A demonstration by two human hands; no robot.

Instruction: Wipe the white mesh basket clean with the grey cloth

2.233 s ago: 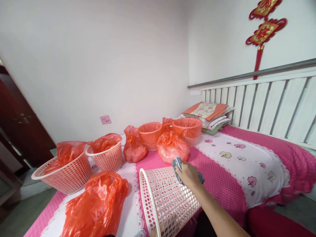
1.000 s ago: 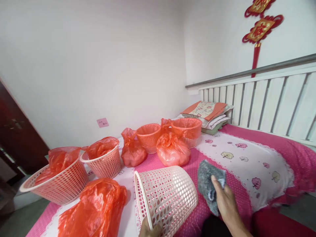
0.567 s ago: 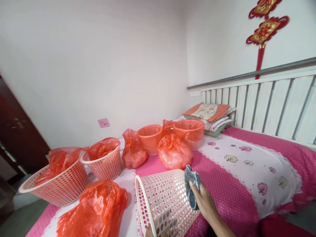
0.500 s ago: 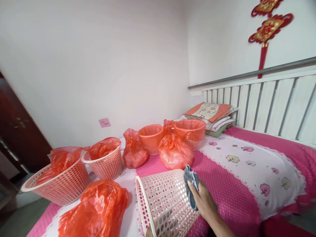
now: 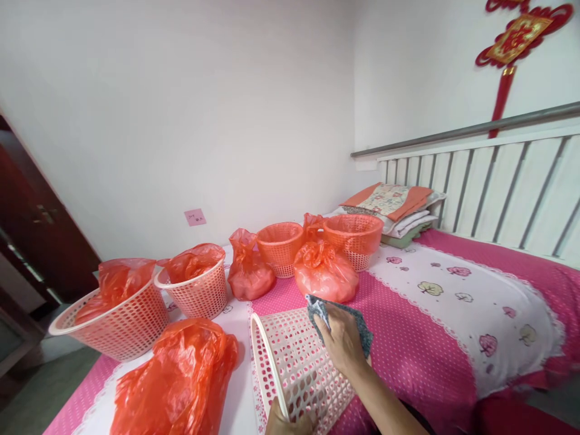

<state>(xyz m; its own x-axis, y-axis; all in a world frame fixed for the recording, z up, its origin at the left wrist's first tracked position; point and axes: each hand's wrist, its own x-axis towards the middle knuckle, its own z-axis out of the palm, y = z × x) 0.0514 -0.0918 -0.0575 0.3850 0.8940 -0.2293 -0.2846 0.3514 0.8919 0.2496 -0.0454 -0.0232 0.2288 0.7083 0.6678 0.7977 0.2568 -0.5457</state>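
A pale pink perforated basket [image 5: 294, 338] lies tipped on its side on the bed, its rim facing left. My left hand [image 5: 290, 418] grips that rim near the bottom of the view, fingers partly seen through the holes. With my right hand [image 5: 342, 341] I hold a grey-blue cloth [image 5: 360, 326] against the basket's upper side, near its base. Just left of the basket is a crumpled red plastic bag [image 5: 176, 374]. Behind it sits a tied red bag [image 5: 326, 275] with rounded contents.
Two pink baskets with red bags, one wide [image 5: 122, 326] and one smaller [image 5: 199, 293], stand at the left. Another tied bag [image 5: 249, 272] and two bag-covered baskets [image 5: 283, 266] [image 5: 362, 257] line the back. Folded bedding [image 5: 399, 205] lies by the white headboard [image 5: 498, 187].
My right hand and the cloth have moved left and up over the basket's side, and the cloth is more spread. My left hand shows more at the rim. The view has shifted slightly.
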